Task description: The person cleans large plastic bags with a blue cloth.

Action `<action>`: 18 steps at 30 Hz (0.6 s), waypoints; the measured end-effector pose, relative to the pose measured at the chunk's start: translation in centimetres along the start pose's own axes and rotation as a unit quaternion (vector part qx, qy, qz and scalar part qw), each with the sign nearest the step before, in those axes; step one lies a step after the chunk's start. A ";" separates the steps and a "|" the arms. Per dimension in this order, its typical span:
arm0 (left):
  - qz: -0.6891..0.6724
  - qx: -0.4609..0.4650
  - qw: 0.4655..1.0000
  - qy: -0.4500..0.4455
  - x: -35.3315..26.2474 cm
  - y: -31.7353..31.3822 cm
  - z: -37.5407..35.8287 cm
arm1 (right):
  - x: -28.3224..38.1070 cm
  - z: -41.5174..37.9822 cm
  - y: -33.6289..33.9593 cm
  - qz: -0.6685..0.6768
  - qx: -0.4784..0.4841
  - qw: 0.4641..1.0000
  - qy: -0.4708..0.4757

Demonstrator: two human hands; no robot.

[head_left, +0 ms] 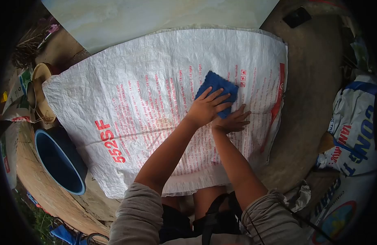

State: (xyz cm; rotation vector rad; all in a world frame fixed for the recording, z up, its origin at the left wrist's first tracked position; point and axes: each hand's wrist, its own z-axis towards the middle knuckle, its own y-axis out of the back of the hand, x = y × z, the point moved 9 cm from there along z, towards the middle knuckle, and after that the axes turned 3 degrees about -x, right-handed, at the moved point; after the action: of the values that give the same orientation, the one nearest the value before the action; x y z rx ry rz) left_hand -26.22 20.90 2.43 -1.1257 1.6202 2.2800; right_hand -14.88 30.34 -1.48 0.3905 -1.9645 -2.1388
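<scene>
A white woven sack [164, 53] with red print lies spread flat before me. On its right half rests a dark blue cloth [213, 81]. My left hand [206, 109] lies on the cloth with its fingers spread, pressing it against the sack. Just to the right and a little lower, my right hand [233, 121] is flat on the sack with fingers apart, its upper edge close to the cloth's lower corner. Neither hand is closed round anything.
At the left stand a blue tub [60, 161] and a tan bowl-like container [43, 94]. A pale marbled sheet [156, 20] lies beyond the sack. Printed bags [349, 122] are at the right, and a dark flat object [297, 17] lies at the upper right.
</scene>
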 end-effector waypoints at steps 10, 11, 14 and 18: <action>0.266 -0.279 0.834 0.395 18.8 19.4 -25.2 | 0.3 -0.2 0.4 0.041 -0.050 0.998 -0.007; 0.272 -0.324 0.804 0.418 19.5 20.4 -28.1 | 0.3 -0.2 0.4 0.041 -0.049 0.998 -0.009; 0.270 -0.336 0.797 0.423 18.7 20.2 -26.9 | 0.3 -0.2 0.5 0.040 -0.047 0.998 -0.012; 0.123 -0.256 0.894 0.346 9.8 14.5 -11.5 | 0.3 -0.2 0.3 0.038 -0.044 0.998 -0.013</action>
State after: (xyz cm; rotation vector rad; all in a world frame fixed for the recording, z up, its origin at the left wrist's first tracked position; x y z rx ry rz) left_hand -34.69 2.04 5.65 -2.1760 1.4133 2.7594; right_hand -15.13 30.04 -1.17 0.2716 -1.8591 -2.1838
